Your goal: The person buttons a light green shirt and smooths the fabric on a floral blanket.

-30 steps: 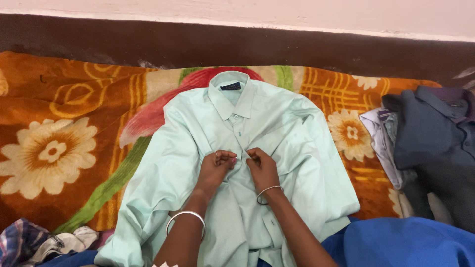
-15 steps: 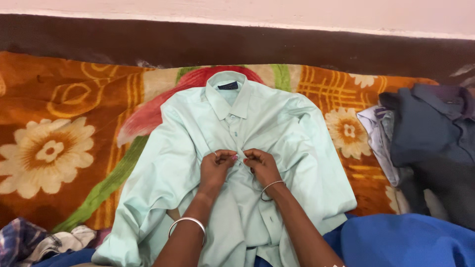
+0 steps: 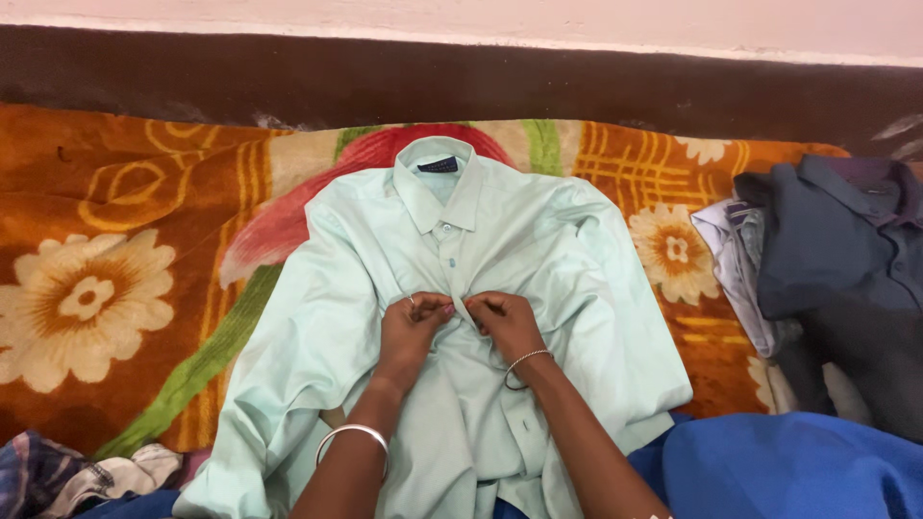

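Head view: mint-green dress shirt [image 3: 538, 250] flat on floral blanket [image 3: 115, 250], collar pointing away, long axis toward wearer; left hand [image 3: 411, 329] and right hand [image 3: 508, 323] together, pinching its button placket.

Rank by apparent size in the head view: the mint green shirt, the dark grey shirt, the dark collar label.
1. Mint green shirt, largest.
2. Dark grey shirt, partly cut off at the frame edge.
3. Dark collar label, smallest.

Floral orange blanket [image 3: 115, 240] bears mint shirt [image 3: 558, 250], dark clothes [image 3: 836, 250].
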